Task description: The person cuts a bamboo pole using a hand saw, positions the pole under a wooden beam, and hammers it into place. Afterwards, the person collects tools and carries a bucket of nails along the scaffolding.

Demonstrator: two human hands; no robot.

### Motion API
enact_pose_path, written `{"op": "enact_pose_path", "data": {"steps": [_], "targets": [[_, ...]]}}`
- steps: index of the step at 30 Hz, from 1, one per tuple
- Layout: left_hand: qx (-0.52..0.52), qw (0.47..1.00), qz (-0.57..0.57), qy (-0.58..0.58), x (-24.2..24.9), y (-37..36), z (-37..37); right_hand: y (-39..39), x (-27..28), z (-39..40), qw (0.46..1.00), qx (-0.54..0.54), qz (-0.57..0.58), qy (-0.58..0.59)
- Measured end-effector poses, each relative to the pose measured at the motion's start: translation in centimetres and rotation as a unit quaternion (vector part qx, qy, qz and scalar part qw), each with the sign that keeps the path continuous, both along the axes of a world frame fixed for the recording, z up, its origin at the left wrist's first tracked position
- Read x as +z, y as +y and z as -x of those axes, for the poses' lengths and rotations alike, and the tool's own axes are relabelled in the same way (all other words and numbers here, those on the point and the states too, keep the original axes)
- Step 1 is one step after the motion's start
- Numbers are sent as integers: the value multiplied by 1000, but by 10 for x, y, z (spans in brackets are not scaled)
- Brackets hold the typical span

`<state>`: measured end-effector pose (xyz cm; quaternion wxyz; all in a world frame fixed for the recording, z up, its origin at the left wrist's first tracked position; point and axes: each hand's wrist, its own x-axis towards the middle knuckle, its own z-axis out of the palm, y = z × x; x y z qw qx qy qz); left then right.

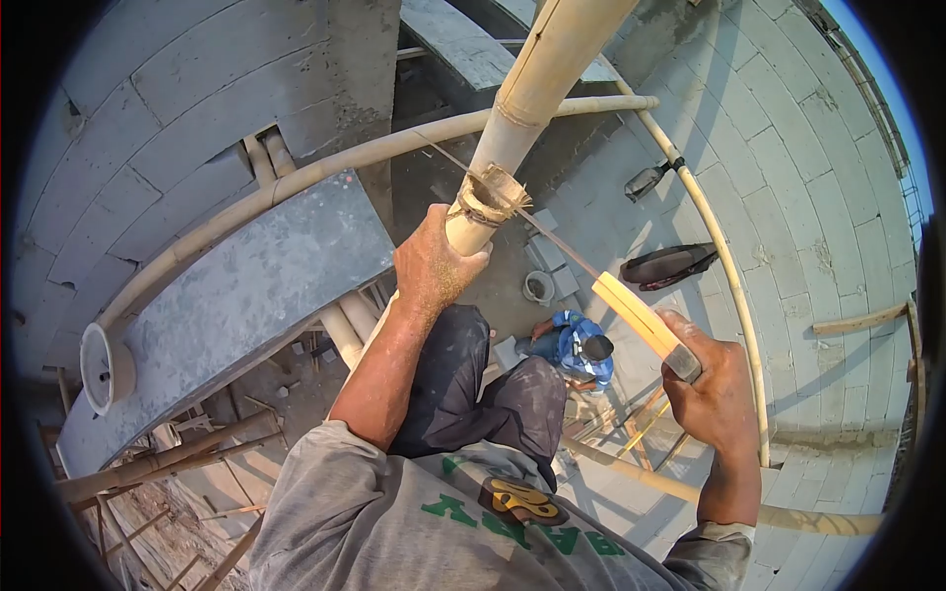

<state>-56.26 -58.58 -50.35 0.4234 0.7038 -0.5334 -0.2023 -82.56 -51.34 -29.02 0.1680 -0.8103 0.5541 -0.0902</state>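
Note:
My left hand (434, 261), dusted with what looks like sawdust, is wrapped round a thick bamboo pole (471, 229) just below an open, splintered end. A wire or cord tie circles the pole right there. Above that end, a second length of bamboo (547, 74) rises toward the top of the view. My right hand (708, 379) is closed on the yellow handle of a handsaw (641, 320). The thin saw blade (564, 246) runs up and left to the splintered rim, and its tip shows beyond the pole.
Far below sits a person in blue (581, 350), near a bucket (538, 288). Bamboo rails (325, 169) cross behind and at right (724, 227). A grey board (266, 266) with a white pail (106, 369) is at left. Block walls (788, 187) stand around; a dark bag (670, 266) hangs right.

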Motion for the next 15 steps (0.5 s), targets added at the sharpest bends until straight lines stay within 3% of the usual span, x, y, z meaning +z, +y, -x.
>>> {"op": "enact_pose_path", "data": {"steps": [6, 11, 15], "targets": [[0, 1000, 0, -4, -1, -3, -3, -21, -28, -2, 989, 92, 113, -34], [-1, 1000, 0, -3, -3, -4, -2, -55, -10, -43, 1000, 20, -19, 11], [-6, 1000, -20, -2, 6, -1, -4, -69, -14, -54, 999, 39, 20, 29]]}}
